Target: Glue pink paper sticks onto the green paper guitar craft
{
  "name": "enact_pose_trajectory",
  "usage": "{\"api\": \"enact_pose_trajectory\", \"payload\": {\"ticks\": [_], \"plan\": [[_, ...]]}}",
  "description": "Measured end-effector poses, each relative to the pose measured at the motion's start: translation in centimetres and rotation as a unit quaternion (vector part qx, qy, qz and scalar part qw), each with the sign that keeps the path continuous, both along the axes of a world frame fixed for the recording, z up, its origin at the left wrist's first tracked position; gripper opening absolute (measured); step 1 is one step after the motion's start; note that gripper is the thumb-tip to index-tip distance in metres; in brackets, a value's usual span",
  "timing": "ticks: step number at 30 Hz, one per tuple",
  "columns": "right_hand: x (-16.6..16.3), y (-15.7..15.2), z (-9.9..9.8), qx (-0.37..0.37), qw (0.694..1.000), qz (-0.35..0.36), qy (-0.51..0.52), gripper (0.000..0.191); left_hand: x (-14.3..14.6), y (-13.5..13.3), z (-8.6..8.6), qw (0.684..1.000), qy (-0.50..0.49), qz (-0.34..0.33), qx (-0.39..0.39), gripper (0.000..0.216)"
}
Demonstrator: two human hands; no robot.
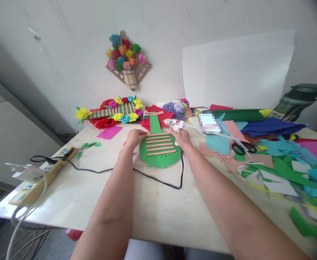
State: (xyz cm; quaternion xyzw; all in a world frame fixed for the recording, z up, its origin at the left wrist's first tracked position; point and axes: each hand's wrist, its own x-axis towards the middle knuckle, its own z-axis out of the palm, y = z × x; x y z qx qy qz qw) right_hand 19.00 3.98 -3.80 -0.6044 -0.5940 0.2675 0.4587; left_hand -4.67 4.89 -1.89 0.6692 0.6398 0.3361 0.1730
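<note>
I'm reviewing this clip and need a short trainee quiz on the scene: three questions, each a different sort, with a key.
1. Which thing lies between the left hand and the right hand?
a) a dark bottle
b) a green guitar-shaped cutout
c) a power strip

2. True or false: the black scissors lie to the right of the right hand.

3. Fill in: the colourful flowers in the holder hang against the ____.

Key: 1 b; 2 true; 3 wall.
</note>
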Motion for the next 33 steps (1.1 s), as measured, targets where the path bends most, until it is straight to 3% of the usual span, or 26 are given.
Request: {"api": "enact_pose_trajectory", "payload": {"ticks": [20, 33], "plan": [[-0.13, -0.23, 0.32, -0.005, 1.0, -0.004, -0.003, 0.041, 0.07, -0.35, 0.56, 0.996, 0.089, -0.004, 0.006, 0.028], [-0.02, -0.23, 0.32, -0.002, 1.0, -0.004, 0.005, 0.042, -0.3, -0.3, 0.36, 0.999, 0.045, 0.002, 0.002, 0.035]]}}
